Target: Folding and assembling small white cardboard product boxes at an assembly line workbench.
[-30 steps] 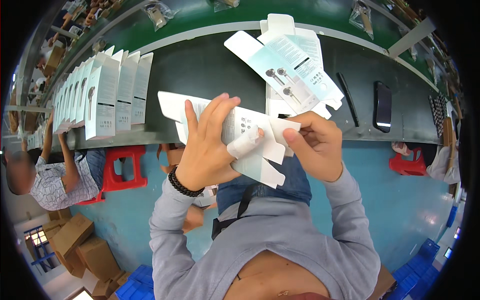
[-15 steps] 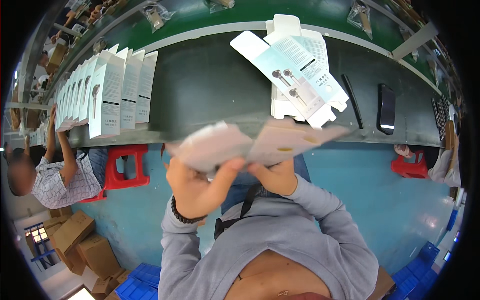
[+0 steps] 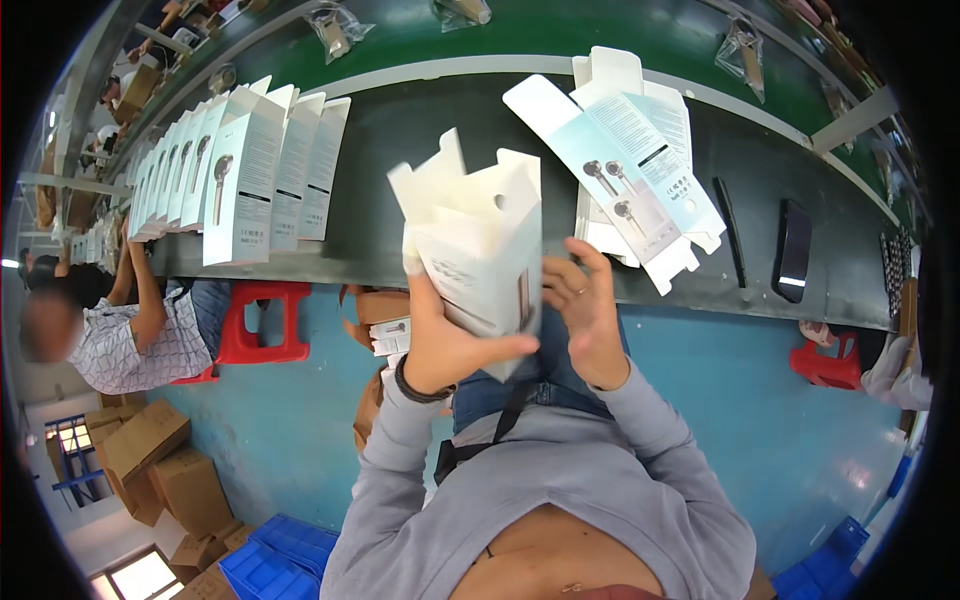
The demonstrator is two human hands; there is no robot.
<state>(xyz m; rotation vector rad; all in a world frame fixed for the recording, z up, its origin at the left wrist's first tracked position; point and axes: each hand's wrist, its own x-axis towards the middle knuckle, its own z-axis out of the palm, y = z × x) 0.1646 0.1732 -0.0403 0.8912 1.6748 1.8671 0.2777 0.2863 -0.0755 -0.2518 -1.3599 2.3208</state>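
Observation:
My left hand (image 3: 447,345) grips a white folding carton (image 3: 478,265) from its left side, thumb across the front. The carton is opened out into a box shape, its upper flaps spread and its lower end toward me. My right hand (image 3: 590,325) is beside the carton's right side with fingers apart, holding nothing. Beyond it on the dark table, flat printed cartons (image 3: 640,175) with earphone pictures lie in a loose pile. At the left stands a row of box-shaped cartons (image 3: 240,190), several deep.
A black pen (image 3: 730,232) and a dark phone (image 3: 793,250) lie to the right on the table (image 3: 400,120). Past its far rail runs a green surface (image 3: 540,30) with bagged items. A person (image 3: 130,320) sits at the left near a red stool (image 3: 265,322). Brown boxes (image 3: 195,490) and blue crates (image 3: 280,560) are lower left.
The carton, blurred and low between both hands before, is now raised and opened out in my left hand. My right hand has come off it and moved right.

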